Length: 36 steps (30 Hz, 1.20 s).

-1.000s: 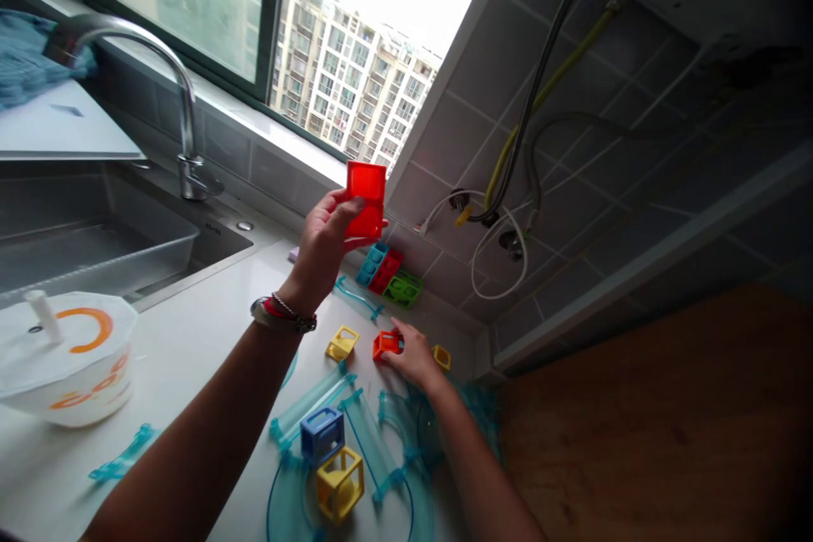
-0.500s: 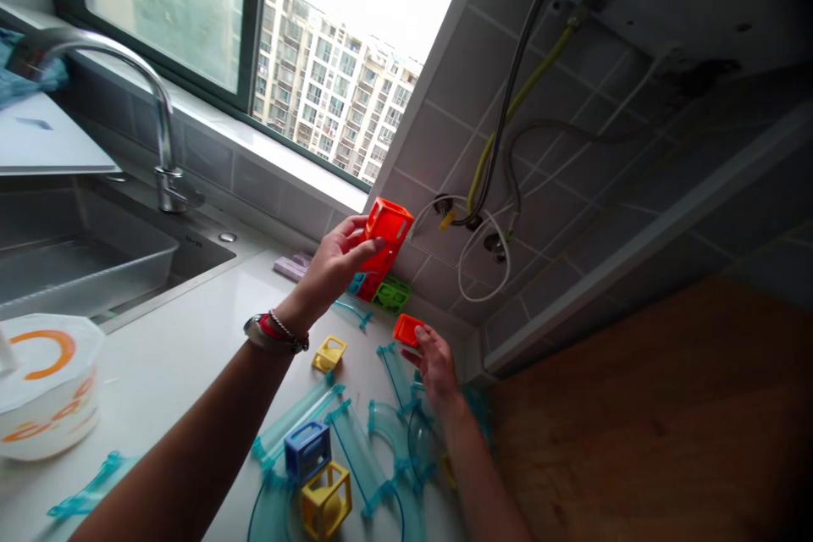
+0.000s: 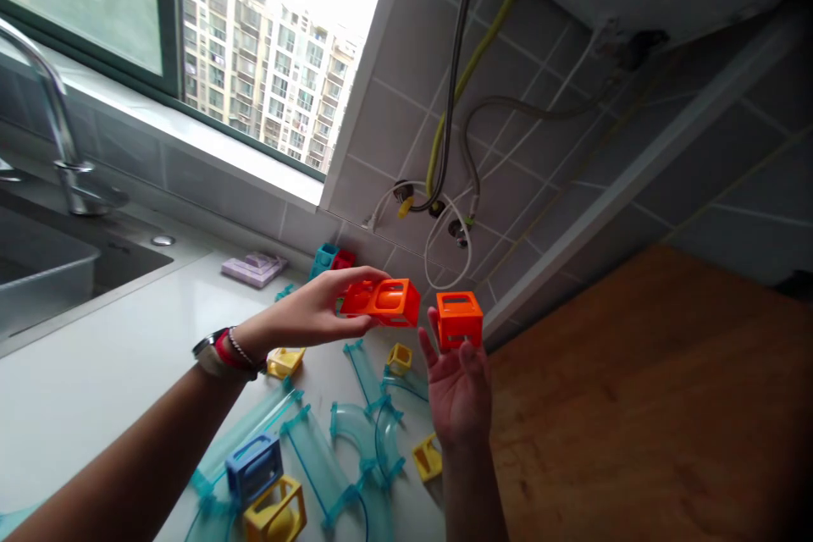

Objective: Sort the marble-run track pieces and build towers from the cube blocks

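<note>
My left hand (image 3: 318, 305) is closed round a stack of orange toy blocks (image 3: 395, 302), open-framed cubes joined end to end and tilted nearly flat. In my right hand (image 3: 458, 394) a single orange toy block (image 3: 459, 319) rests between thumb and fingertips. A small gap separates this block from the end of the stack. Below them on the counter lie several clear teal track pieces (image 3: 323, 457), straight and curved. Among these stand a blue block (image 3: 254, 467) and a yellow block (image 3: 276, 512). Another yellow block (image 3: 400, 358) lies below my hands.
Against the tiled wall sit a teal block (image 3: 323, 260) and a red block (image 3: 344, 259). A lilac piece (image 3: 254, 268) lies near the sink (image 3: 120, 271) and its faucet (image 3: 69, 135). Hoses (image 3: 450, 102) hang at the right, and a wooden surface (image 3: 610, 406) is at lower right.
My left hand has tipped the orange stack from upright to nearly flat. My right hand has turned palm up and raised its block close to the stack's end. The view has shifted right.
</note>
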Motion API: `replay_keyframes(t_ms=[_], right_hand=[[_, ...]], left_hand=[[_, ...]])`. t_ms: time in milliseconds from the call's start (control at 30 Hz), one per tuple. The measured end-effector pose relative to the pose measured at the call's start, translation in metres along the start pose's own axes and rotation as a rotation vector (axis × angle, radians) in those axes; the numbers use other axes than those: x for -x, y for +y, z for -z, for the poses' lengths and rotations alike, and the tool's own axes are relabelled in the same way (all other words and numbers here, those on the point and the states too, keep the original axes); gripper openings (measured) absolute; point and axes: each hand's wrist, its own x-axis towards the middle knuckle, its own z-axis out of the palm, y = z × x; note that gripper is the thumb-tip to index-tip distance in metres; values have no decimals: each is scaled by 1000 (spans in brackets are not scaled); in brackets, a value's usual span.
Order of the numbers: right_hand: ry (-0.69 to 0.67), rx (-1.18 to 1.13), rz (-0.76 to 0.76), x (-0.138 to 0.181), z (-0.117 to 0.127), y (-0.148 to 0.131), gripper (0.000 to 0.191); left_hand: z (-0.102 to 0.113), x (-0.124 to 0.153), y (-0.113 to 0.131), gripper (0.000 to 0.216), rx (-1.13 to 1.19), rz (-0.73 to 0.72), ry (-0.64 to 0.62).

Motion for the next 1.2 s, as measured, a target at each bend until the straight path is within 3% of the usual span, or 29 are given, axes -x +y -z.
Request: replay_keyframes(t_ms=[367, 700, 833, 1200], right_hand=[[7, 14, 20, -9, 1, -3, 30], [-1, 100, 34, -9, -1, -3, 33], [28, 105, 33, -11, 0, -1, 34], [-23, 84, -79, -10, -1, 10, 38]], left_hand=[[-19, -9, 4, 54, 294, 125, -82], [-26, -12, 2, 57, 267, 84, -61], [-27, -12, 0, 51, 264, 136, -51], [-29, -14, -1, 54, 211, 132, -91]])
